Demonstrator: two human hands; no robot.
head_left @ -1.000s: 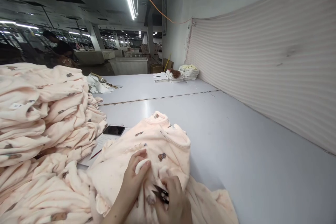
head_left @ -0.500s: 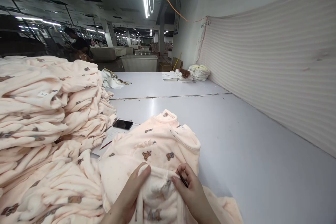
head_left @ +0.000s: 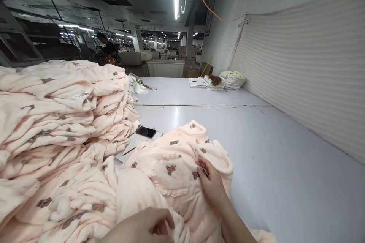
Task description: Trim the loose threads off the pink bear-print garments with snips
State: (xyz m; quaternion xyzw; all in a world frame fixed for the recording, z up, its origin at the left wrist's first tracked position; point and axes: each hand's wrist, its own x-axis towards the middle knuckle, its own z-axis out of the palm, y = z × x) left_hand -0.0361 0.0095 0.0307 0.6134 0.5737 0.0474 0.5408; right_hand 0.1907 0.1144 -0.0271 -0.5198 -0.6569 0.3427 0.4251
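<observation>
A pale pink fleece garment (head_left: 182, 174) with brown bear prints and a ruffle-edged pocket lies spread on the table in front of me. Close to its neckline, my right hand (head_left: 212, 180) has thumb and fingers pinched together at the cloth of the front. Something dark shows inside its curl, too small to make out. My left hand (head_left: 149, 226) is low over the garment's lower part, fingers curled and slightly blurred; what they hold, if anything, is hidden.
A tall heap of similar garments (head_left: 62, 117) fills the left side. Between heap and garment lie a phone (head_left: 146, 132), papers (head_left: 134, 146) and a pencil (head_left: 129, 151). Folded cloth stacks (head_left: 232, 79) sit at the table's far edge, beside the striped curtain (head_left: 308, 68). A person (head_left: 108, 47) is far back left.
My right hand has moved up from the folded hem toward the neckline. The left hand has dropped lower; the folded cloth is down, baring the pocket. The view has swung left.
</observation>
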